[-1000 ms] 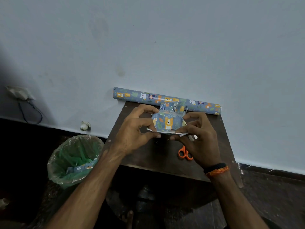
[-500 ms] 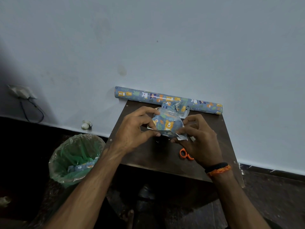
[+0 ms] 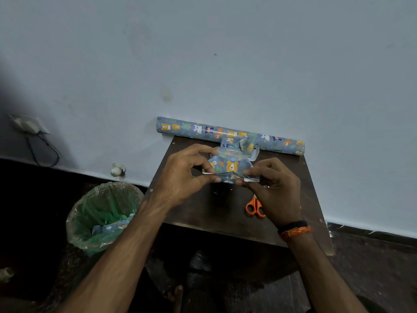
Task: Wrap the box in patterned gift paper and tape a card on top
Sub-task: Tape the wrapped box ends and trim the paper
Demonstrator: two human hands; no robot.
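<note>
A small box (image 3: 230, 167) covered in blue animal-print gift paper is held above the dark table (image 3: 203, 211). My left hand (image 3: 182, 175) grips its left side, thumb under the front edge and fingers curled over the top. My right hand (image 3: 275, 188) pinches the front flap of paper at the box's right corner. A white underside of the paper shows along the lower edge. Behind the box lies a second small patterned piece (image 3: 239, 144), partly hidden. No card is visible that I can make out.
A roll of the same gift paper (image 3: 230, 134) lies along the wall at the table's back edge. Orange-handled scissors (image 3: 255, 207) lie on the table under my right hand. A bin with a green liner (image 3: 101, 218) holding paper scraps stands on the floor at left.
The front flap of paper has been folded further against the box. My right thumb and fingers have shifted along the lower edge. The box has tilted slightly.
</note>
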